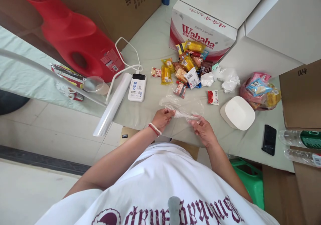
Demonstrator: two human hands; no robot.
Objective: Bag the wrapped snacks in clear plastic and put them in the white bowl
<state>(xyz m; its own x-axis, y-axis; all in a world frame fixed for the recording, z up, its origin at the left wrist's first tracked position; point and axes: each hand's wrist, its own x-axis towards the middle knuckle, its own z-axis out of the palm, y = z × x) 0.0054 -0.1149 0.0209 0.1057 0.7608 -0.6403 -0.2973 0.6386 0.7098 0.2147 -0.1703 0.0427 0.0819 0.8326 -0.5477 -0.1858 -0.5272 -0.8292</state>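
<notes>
Both my hands pinch the gathered edge of a clear plastic bag (184,106) near the front of the table. My left hand (163,118), with a beaded bracelet at the wrist, grips its left side. On the right side my right hand (202,130) has fingers closed on the same film. The bag spreads thin and see-through over the tabletop, away from me. Just beyond it lies a heap of wrapped snacks (188,62) in yellow, brown and red packets. One small red and white packet (213,97) sits apart, to the right of the bag.
Left of my hands are a white power bank (137,88) with a cable, a roll of clear film (112,104) and a red jug (82,41). To the right stand a white container (238,113), a bag of snacks (262,91), a black phone (269,139) and bottles (301,138). A Wahaha carton (200,30) is behind.
</notes>
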